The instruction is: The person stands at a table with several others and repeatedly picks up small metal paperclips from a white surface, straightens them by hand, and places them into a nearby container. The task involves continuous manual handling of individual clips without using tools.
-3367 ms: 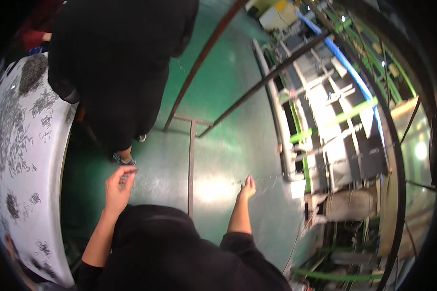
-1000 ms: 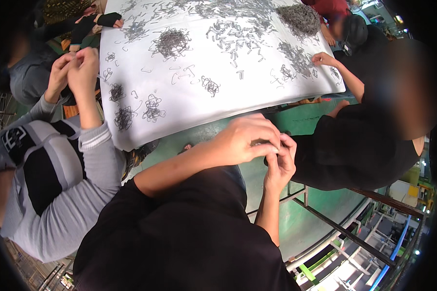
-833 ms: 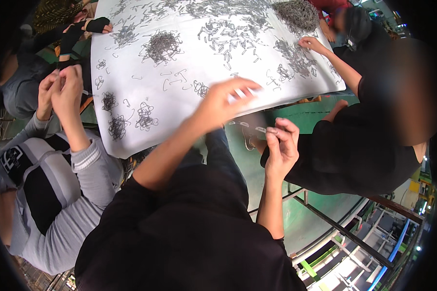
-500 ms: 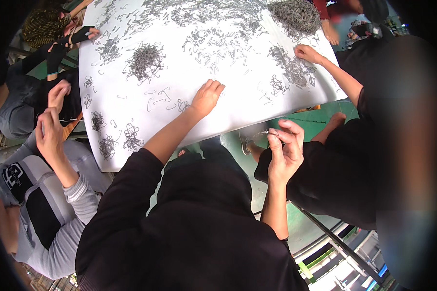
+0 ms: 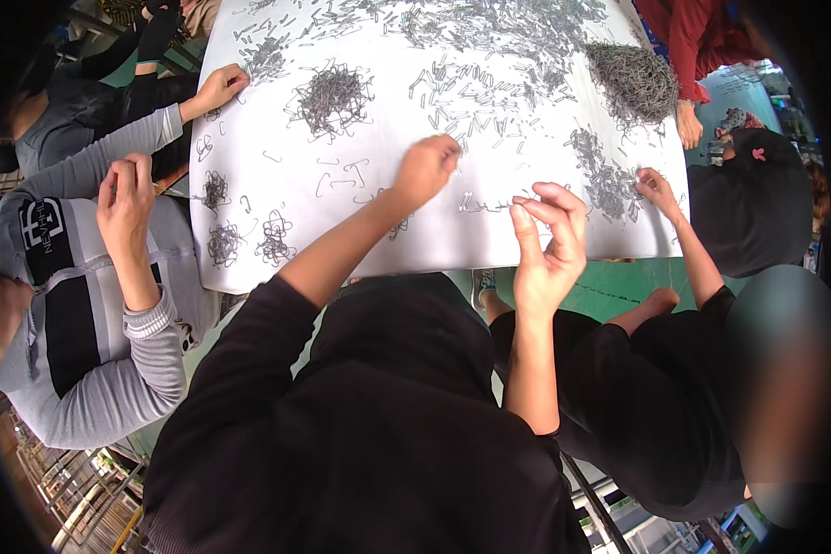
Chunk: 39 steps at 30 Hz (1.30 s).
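Observation:
My left hand [image 5: 425,172] is over the white tabletop, its fingers curled downward and slightly blurred at the near side of a scatter of small dark metal links [image 5: 475,120]. What is between its fingertips is hidden. My right hand [image 5: 552,242] is raised at the table's near edge, palm turned up, thumb and fingers pinched together. A short line of dark wire hooks [image 5: 491,205] runs leftward from its fingertips; I cannot tell how many are held and how many lie on the table behind. Loose S-shaped hooks [image 5: 343,175] lie left of my left hand.
A tangled hook pile [image 5: 334,97] sits at the left, with smaller piles [image 5: 222,244] near the left corner. A large dark heap [image 5: 632,81] stands far right. A co-worker's hand [image 5: 656,189] touches a link pile [image 5: 608,175]; a grey-sleeved co-worker [image 5: 111,314] sits close on my left.
The view has shifted, so the table appears farther right. My left hand has moved forward toward the scattered links; my right hand is now in front of the table's edge. The left co-worker reaches onto the table.

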Tool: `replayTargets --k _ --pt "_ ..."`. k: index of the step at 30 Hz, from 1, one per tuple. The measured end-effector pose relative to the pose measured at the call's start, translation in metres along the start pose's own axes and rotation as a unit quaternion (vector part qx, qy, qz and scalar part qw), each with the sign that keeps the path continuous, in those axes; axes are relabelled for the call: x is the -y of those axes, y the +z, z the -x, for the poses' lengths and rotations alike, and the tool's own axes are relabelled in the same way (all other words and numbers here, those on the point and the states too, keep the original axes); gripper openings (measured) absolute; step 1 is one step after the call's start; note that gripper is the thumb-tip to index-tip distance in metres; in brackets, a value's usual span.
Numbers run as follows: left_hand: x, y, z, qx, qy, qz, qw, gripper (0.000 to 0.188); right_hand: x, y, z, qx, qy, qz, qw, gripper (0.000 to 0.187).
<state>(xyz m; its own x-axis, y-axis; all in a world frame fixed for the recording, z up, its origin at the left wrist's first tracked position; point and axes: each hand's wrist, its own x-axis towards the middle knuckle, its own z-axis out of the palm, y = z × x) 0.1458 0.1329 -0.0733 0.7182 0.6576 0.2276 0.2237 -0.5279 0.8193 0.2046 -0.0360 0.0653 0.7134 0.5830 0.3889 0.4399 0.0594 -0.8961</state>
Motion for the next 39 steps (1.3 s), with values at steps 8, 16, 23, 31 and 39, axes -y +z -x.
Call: replayTargets --k 8,16,23,31,39 --pt "-0.104 -0.115 0.015 -0.003 -0.127 0.316 0.94 0.015 0.007 0.043 -0.006 0.046 -0.038 0.05 0.997 0.009" --pt "-0.115 -0.148 0.027 -0.077 -0.112 0.297 0.945 0.012 0.019 0.083 -0.011 0.061 -0.074 0.09 0.991 0.007" --pt "-0.092 -0.188 0.042 -0.195 -0.039 0.187 0.962 0.011 -0.015 0.125 -0.025 0.199 -0.054 0.008 0.978 0.008" --pt "-0.086 -0.24 0.074 -0.285 -0.089 0.162 0.941 0.01 -0.113 0.254 -0.011 0.437 0.009 0.32 0.841 0.008" --pt "-0.095 -0.234 0.109 -0.266 -0.178 0.227 0.92 0.01 -0.1 0.241 -0.003 0.427 0.044 0.28 0.859 0.015"
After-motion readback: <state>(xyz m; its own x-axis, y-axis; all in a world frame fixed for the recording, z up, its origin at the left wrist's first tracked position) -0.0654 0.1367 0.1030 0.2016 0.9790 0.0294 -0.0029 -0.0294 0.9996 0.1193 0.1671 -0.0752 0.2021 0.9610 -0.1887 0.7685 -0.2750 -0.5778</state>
